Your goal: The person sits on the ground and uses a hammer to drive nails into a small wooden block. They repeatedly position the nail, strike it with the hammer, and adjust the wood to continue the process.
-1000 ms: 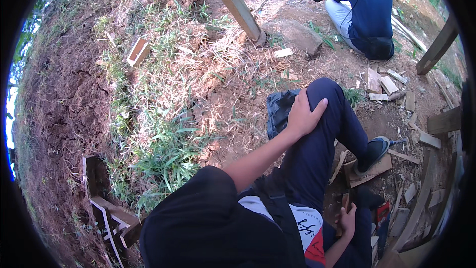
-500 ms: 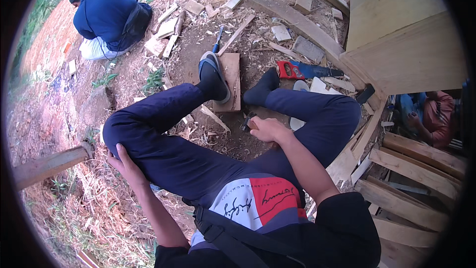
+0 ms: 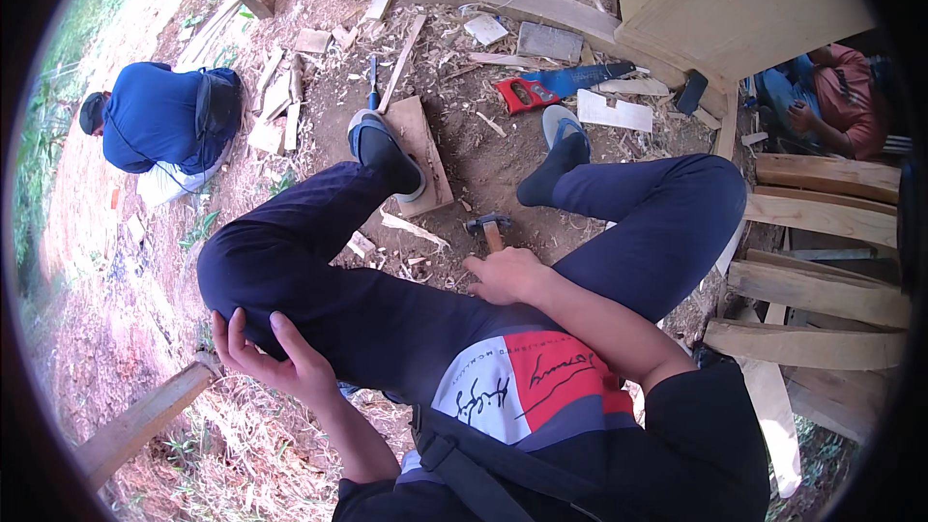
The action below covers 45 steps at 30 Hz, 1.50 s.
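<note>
My right hand (image 3: 512, 276) is closed round the wooden handle of a hammer (image 3: 492, 232), low between my thighs. The hammer's dark metal head points away from me, just above the dirt. My left hand (image 3: 268, 352) is at my left knee, its fingers apart and holding nothing. Under my left foot, which wears a slipper, lies a flat wooden board (image 3: 437, 169). A chisel with a blue handle (image 3: 374, 85) lies on the ground beyond that foot. My right foot is in the other slipper (image 3: 560, 122).
A handsaw with a red handle (image 3: 556, 85) lies beyond my right foot, near a pale wood offcut (image 3: 615, 111). A plywood panel (image 3: 744, 10) stands far right, with curved timbers (image 3: 817, 280) below it. One person (image 3: 164, 116) sits far left, another (image 3: 846, 101) at right. Wood scraps litter the ground.
My right foot has gone from beside its slipper into it. The hammer has turned, so its head now points away from me. My left hand's fingers have spread. The whole view has shifted.
</note>
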Each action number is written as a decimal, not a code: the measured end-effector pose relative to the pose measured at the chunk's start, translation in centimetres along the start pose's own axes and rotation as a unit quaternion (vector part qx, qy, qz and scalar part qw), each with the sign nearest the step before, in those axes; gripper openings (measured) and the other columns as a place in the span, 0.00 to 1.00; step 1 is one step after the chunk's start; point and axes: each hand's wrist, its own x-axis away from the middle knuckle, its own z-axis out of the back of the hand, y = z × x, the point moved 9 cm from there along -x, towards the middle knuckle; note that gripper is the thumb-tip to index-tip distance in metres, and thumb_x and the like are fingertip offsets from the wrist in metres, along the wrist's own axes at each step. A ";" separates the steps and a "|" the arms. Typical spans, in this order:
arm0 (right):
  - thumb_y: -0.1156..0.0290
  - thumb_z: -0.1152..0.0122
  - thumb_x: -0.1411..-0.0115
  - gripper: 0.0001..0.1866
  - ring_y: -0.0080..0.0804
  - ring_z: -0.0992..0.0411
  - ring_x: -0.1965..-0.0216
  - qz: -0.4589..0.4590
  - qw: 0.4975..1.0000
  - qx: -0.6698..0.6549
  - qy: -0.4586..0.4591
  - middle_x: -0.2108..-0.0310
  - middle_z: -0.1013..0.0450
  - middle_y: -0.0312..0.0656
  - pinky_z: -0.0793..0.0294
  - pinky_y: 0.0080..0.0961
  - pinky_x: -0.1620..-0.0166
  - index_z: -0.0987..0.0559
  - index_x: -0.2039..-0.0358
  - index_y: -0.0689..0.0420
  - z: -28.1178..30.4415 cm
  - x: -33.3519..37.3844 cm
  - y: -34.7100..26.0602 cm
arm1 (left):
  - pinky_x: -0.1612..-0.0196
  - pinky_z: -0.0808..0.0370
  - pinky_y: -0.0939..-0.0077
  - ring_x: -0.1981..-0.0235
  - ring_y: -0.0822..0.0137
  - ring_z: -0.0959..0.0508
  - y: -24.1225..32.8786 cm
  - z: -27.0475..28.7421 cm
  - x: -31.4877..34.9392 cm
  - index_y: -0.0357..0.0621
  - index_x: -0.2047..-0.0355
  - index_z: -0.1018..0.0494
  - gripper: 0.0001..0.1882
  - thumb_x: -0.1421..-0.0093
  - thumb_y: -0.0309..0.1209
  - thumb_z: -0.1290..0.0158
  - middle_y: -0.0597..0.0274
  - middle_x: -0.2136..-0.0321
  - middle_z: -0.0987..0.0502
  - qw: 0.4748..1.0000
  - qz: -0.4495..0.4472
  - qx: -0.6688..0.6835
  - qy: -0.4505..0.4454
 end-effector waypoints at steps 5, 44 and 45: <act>0.53 0.44 0.38 0.25 0.45 0.25 0.50 0.014 1.000 0.021 -0.010 0.53 0.24 0.48 0.25 0.43 0.51 0.28 0.46 0.54 0.0 -1.3 0.7 | 0.39 0.45 0.54 0.38 0.54 0.41 0.0 0.1 -0.1 0.37 0.47 0.34 0.19 0.36 0.33 0.49 0.50 0.40 0.40 0.999 -0.001 -0.050 0.004; 0.68 0.42 0.44 0.22 0.47 0.25 0.51 0.055 0.997 -0.032 -0.041 0.52 0.27 0.48 0.25 0.60 0.59 0.26 0.48 0.52 0.3 -2.5 -2.7 | 0.41 0.38 0.51 0.45 0.48 0.34 2.8 -1.1 -0.9 0.36 0.49 0.34 0.25 0.35 0.44 0.48 0.46 0.50 0.34 0.979 -0.093 -0.181 0.025; 0.68 0.42 0.44 0.22 0.47 0.25 0.51 0.060 0.997 -0.028 -0.039 0.52 0.27 0.48 0.25 0.60 0.59 0.26 0.48 0.52 0.2 -2.4 -3.0 | 0.41 0.38 0.51 0.45 0.49 0.34 2.3 -0.9 -0.9 0.36 0.49 0.34 0.25 0.36 0.45 0.48 0.46 0.50 0.34 0.973 -0.100 -0.205 0.022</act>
